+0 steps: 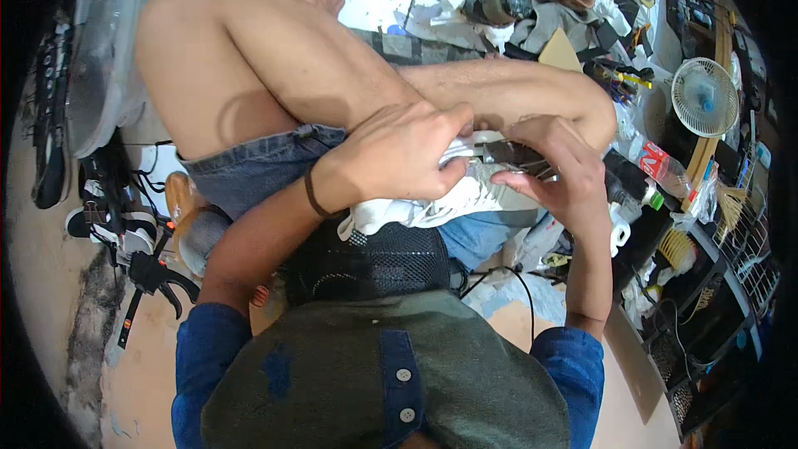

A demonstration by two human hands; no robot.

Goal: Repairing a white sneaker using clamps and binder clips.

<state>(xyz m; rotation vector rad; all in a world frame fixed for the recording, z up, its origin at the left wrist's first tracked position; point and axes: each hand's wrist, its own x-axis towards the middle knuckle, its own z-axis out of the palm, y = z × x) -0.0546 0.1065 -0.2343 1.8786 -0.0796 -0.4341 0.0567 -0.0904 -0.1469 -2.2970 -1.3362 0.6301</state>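
Note:
A white laced shoe (461,204) lies in my lap over a black mesh surface (374,266). My left hand (407,150) is closed on the white material at the shoe's upper part, with fingers curled over it. My right hand (561,168) has its thumb and fingers closed around a small dark, shiny object (515,156) just above the shoe, beside my left hand. What exactly that dark object is, I cannot make out. My bare legs (316,75) are bent around the work.
At my left are a clear plastic bin (108,58) and a black clamp (150,278). To my right stand a plastic bottle (665,170), a small white fan (703,96) and a cluttered rack (748,274). Mixed tools and cloths (540,25) cover the floor ahead.

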